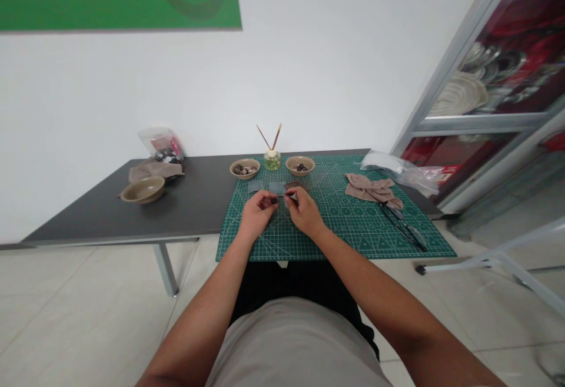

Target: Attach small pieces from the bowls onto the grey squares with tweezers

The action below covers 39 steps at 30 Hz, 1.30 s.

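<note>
Over the green cutting mat point(344, 228), my left hand point(258, 213) and my right hand point(304, 211) meet with fingertips pinched close together. A small dark, thin piece shows between them, too small to name. Just beyond my fingers lie a grey-blue flat piece point(277, 187), a similar flat piece point(255, 186) to its left and a brown cloth-like piece point(296, 185) partly behind my right hand. Farther back stand a left bowl point(245, 177) and a right bowl point(300, 172), each with small dark and pale bits inside.
Between the bowls is a glass jar point(272, 161) with sticks. To the right lie a brown cloth point(371, 188), eyeglasses point(404, 227) and a plastic bag point(399, 170). On the dark table point(194, 210) at left are another bowl point(143, 191), a cloth point(170, 169) and a clear bag point(161, 141).
</note>
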Available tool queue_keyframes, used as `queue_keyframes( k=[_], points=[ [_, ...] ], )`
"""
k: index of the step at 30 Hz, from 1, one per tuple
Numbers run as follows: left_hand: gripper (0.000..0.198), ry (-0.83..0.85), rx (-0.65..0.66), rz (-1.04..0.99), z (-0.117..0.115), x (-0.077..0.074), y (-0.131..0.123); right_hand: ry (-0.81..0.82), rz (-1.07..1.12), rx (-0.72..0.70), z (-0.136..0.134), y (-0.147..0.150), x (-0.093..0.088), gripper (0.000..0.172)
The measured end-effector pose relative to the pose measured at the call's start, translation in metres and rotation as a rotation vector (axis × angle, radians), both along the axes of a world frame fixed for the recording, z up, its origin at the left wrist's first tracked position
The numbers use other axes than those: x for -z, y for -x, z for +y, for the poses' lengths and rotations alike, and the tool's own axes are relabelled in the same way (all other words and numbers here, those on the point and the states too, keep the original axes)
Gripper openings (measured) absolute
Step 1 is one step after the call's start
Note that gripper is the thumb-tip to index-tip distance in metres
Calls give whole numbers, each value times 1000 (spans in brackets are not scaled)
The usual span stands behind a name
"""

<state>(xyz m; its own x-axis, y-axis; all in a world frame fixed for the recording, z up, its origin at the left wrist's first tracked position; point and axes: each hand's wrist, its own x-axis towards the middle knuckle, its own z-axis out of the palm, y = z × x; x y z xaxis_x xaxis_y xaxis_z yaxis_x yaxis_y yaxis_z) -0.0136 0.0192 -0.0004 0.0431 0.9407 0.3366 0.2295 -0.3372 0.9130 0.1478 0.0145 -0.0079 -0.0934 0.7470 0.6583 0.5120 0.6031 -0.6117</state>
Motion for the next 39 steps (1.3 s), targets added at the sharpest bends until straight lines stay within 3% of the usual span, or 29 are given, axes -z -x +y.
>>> queue_keyframes(
  k=[11,15,21,25,39],
  points=[
    [17,61,76,-123,2,9,-2,-116,-119,-19,-4,-2,0,26],
    [19,61,30,-126,1,8,-3,-149,-212,-13,-2,-2,4,29],
    [17,34,-67,-17,1,6,-1,-200,-351,-7,1,0,8,33],
    [11,-87,-135,83,0,4,0,-202,-423,-19,-1,0,7,38],
    [13,-88,-183,239,-3,3,-1,-215,-551,-68,-2,5,9,46]
  ],
)
